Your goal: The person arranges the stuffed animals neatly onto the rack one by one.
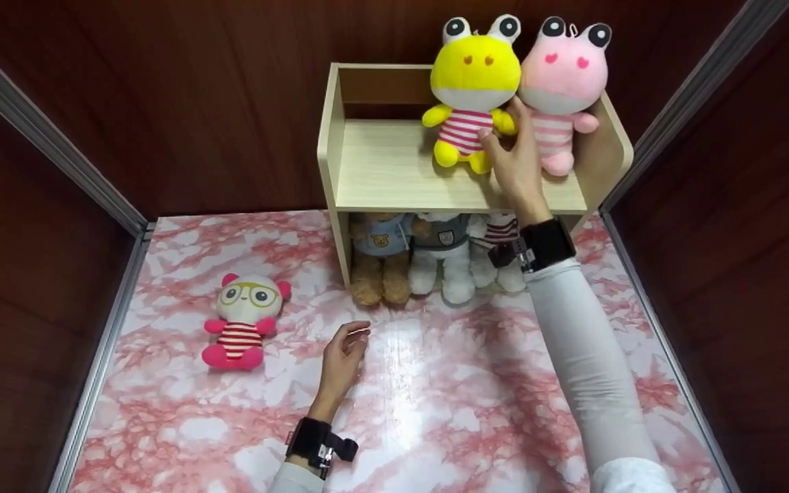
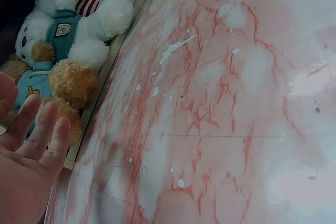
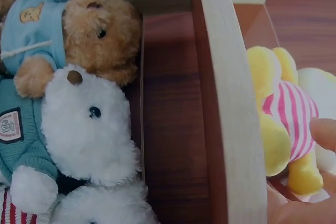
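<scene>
On the upper shelf, a yellow frog plush (image 1: 466, 130) in a pink striped outfit sits upright. My right hand (image 1: 519, 161) grips its side, with the thumb on the striped belly and the other fingers by its arm. In the right wrist view the thumb (image 3: 324, 132) presses against the stripes. Just right of it sits a pink frog plush (image 1: 564, 75), partly covered by my right hand. My left hand (image 1: 343, 359) holds nothing, its fingers loosely bent over the floor in front of the shelf; in the left wrist view the fingers (image 2: 39, 129) overlap the brown bear.
A wooden two-tier shelf (image 1: 384, 171) stands against the back wall. Its lower tier holds a brown bear (image 1: 381, 274) and two white plush toys, one in a grey-green top (image 1: 446, 257). A pink panda plush (image 1: 240, 329) lies on the marbled floor (image 1: 196, 428) at left.
</scene>
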Demonstrator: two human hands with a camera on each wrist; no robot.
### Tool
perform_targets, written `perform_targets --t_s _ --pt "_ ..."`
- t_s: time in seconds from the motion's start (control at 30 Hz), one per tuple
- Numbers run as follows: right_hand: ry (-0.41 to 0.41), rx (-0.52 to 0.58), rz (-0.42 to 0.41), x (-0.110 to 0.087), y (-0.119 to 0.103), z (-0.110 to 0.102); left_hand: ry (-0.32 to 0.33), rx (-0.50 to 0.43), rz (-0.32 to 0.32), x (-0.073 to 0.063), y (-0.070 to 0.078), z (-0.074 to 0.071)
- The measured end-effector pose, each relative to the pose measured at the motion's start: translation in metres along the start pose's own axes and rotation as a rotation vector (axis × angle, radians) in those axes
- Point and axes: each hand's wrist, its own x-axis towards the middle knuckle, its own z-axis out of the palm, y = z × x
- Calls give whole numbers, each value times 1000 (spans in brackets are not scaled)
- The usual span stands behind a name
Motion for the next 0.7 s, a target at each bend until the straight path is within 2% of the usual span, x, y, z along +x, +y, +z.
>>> perform_targets --t_s 0.2,0.47,0.7 --pt "1 103 -44 -32 -14 -4 3 0 21 0 2 0" --pt "112 175 -166 -56 22 -7 7 -32 40 3 7 -7" --pt "163 291 -255 -80 34 -13 48 51 63 12 17 -17"
